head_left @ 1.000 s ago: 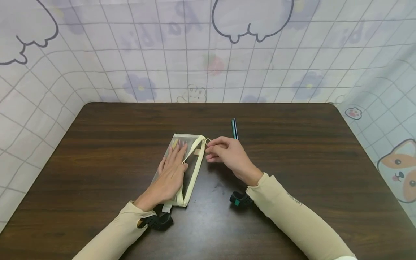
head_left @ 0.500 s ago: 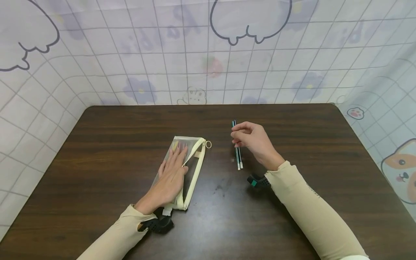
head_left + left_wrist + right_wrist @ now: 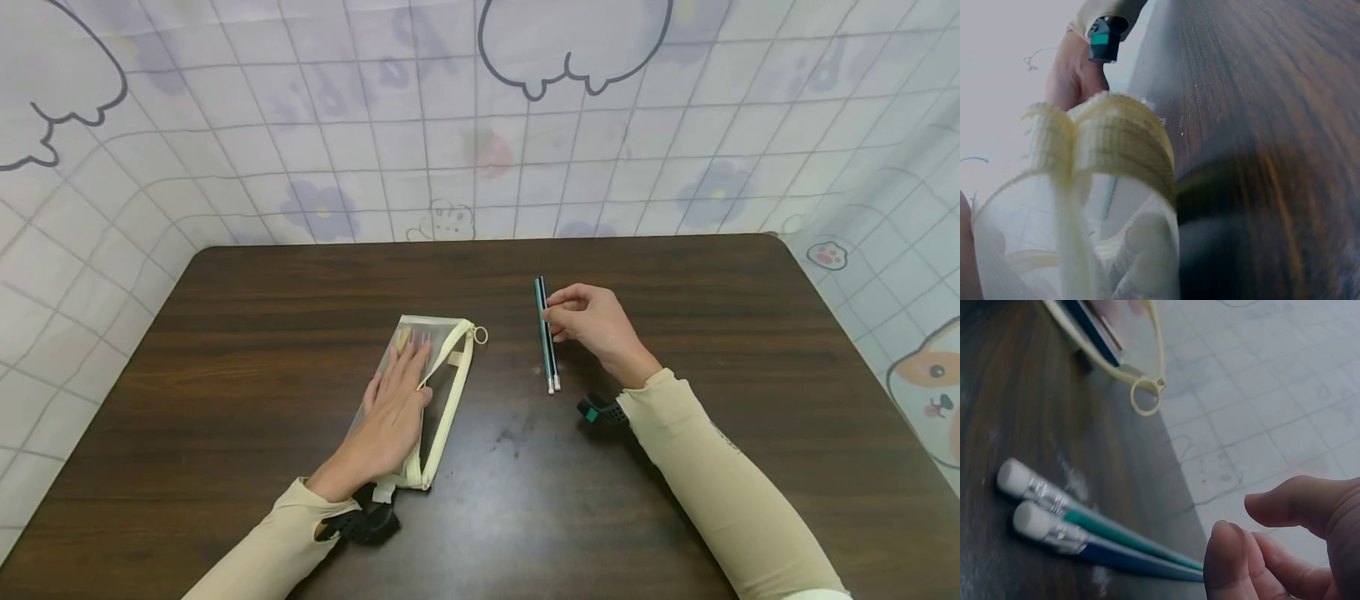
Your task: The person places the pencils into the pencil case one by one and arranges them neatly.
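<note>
A see-through pencil case (image 3: 447, 412) with cream zip edging lies on the table, its zip side gaping. My left hand (image 3: 390, 425) rests flat on it with straight fingers. To the right, two pencils, one teal (image 3: 1129, 537) and one dark blue (image 3: 1129, 560), lie side by side, white eraser ends towards me. My right hand (image 3: 596, 325) is beside the pencils, fingers loosely bent. In the right wrist view its thumb (image 3: 1297, 501) stands apart from the fingers, with nothing between them. Whether a fingertip touches the dark blue pencil is unclear.
A round zip-pull ring (image 3: 1146, 414) sticks out from the case's far corner. Long slim items, one dark blue (image 3: 1094, 331), show inside the case. The dark wooden table (image 3: 675, 333) ends at a patterned cloth wall (image 3: 600, 183).
My right hand has moved right, from the zip-pull ring to the pencils, then slightly further to their right side. The left hand has stayed on the pencil case.
</note>
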`<state>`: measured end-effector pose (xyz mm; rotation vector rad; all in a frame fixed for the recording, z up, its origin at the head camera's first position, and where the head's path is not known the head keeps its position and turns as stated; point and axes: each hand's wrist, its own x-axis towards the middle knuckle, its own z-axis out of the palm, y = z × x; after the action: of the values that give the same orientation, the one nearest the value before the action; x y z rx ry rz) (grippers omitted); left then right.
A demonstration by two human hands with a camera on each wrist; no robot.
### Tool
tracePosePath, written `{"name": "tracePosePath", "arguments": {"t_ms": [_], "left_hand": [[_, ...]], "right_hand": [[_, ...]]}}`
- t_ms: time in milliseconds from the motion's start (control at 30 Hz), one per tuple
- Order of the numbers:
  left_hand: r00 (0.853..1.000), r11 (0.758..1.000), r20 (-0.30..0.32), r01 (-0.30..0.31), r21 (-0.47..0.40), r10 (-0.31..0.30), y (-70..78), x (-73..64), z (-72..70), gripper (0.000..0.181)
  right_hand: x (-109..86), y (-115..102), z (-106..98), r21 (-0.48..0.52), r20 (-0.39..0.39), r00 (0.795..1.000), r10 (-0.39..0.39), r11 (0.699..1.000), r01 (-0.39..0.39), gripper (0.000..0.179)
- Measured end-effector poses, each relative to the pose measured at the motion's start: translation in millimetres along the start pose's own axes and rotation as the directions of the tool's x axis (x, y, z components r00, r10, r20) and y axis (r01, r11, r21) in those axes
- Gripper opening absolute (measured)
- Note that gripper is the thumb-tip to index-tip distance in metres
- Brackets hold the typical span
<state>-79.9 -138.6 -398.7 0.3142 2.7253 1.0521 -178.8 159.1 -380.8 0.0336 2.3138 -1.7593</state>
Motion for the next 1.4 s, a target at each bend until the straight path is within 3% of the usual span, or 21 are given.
{"name": "tracePosePath", "arguments": {"t_ms": [167,433,700,1000,1400], "left_hand": [[1.0,1.0,-0.001,-0.002,-0.001,0.002,-0.6,-0.5,-0.9,0.062],[1.0,1.0,0.01,0.0,-0.002,0.0,-1.0,-0.5,-0.1,0.061],[1.0,1.0,0.001,-0.01,-0.006,0.01,-0.3,-1.0,-0.4,0.061],[1.0,1.0,-0.006,-0.015,-0.005,0.015,0.7,-0.7,-0.2,0.061],[1.0,1.0,-0.01,-0.001,-0.003,0.001,1.4,-2.1,1.6,0.062]], "right_hand": [[2.9,6,-1,-0.046,0.018,1.0,-0.011,0.999,0.012,0.033],[6.3,14,-3,-0.075,0.029,0.999,0.037,0.997,-0.034,0.035],[9.0,13,-3,-0.155,-0.013,0.996,0.083,0.984,-0.084,0.035],[9.8,12,-5,-0.278,-0.079,0.99,0.119,0.951,-0.136,0.031],[3.9,5,6,-0.366,-0.127,0.98,0.151,0.912,-0.188,0.025]]}}
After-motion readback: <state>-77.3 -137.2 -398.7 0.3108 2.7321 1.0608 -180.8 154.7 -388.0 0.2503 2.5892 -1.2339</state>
